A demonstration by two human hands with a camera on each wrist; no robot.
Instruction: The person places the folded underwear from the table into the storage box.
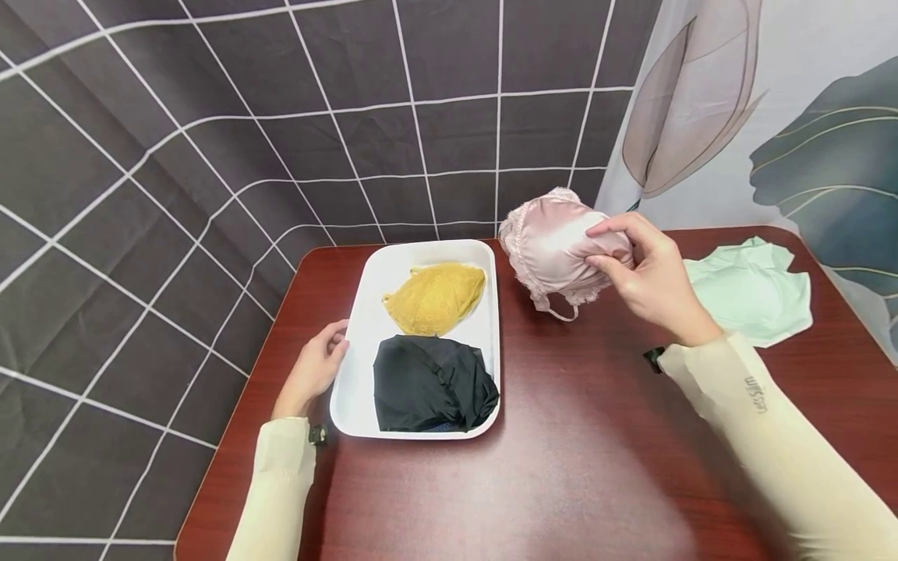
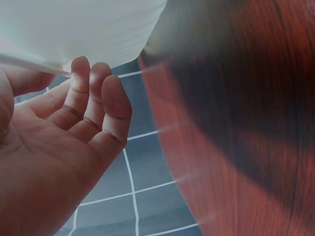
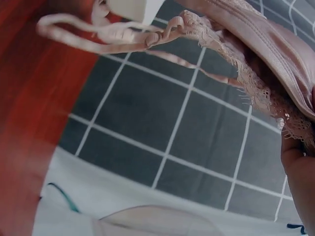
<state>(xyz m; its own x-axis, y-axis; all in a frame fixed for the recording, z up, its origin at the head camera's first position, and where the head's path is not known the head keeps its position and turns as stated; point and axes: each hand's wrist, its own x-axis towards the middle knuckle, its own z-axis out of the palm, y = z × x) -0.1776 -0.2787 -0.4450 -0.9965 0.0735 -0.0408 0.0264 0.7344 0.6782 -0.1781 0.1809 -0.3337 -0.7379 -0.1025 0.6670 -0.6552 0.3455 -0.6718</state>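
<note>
My right hand (image 1: 652,280) pinches a pale pink satin bra (image 1: 554,245) with lace trim, folded with its cups together, at the back of the table. A loop of its strap (image 3: 88,42) dangles in the right wrist view; part of the hand is cut off there. My left hand (image 1: 316,366) holds the left side of a white tray (image 1: 361,312), bent fingertips (image 2: 80,73) against its rim. Inside the tray, a yellow lace bra (image 1: 438,300) lies behind a folded black garment (image 1: 431,386), which reaches the right rim.
A mint green folded garment (image 1: 751,292) lies on the red-brown wooden table (image 1: 561,467) at the right, partly behind my right hand. A dark gridded curtain (image 1: 449,132) hangs along the back and left edges, and a leaf-patterned curtain (image 1: 744,179) at the right.
</note>
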